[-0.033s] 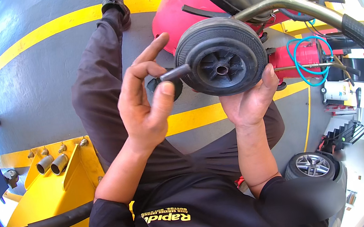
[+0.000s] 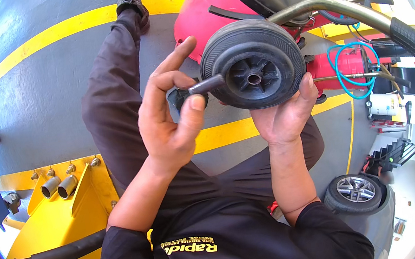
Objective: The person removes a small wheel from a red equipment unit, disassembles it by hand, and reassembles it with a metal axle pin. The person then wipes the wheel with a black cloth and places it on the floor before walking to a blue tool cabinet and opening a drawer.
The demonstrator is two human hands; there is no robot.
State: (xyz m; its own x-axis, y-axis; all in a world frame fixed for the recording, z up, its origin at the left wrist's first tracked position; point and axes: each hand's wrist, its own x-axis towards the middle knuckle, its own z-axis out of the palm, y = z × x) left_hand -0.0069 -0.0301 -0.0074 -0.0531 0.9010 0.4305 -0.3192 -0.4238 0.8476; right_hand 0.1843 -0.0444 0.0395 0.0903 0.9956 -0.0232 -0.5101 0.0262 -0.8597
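Observation:
My left hand [image 2: 167, 119] pinches a short dark metal rod [image 2: 207, 84] between thumb and fingers, with the index finger stretched out. The rod's right end reaches in front of the left part of a black wheel [image 2: 273, 80]. This wheel has a ribbed tyre and a spoked hub with a round hole at its middle. My right hand [image 2: 289, 113] cups the wheel from below, its thumb on the lower right rim and its other fingers hidden behind. A bent metal tube handle [image 2: 332, 3] runs right from behind the wheel's top.
Behind the wheel lies a red drum [image 2: 193, 24] with a black top. A smaller red tank [image 2: 337, 62] with a teal hose [image 2: 339, 73] is to the right. A yellow metal base [image 2: 58, 228] stands at lower left, and a car tyre [image 2: 356, 192] at lower right.
My left hand has shifted slightly to the right, bringing the metal rod a little farther over the wheel's face. The wheel and my right hand stay almost in place.

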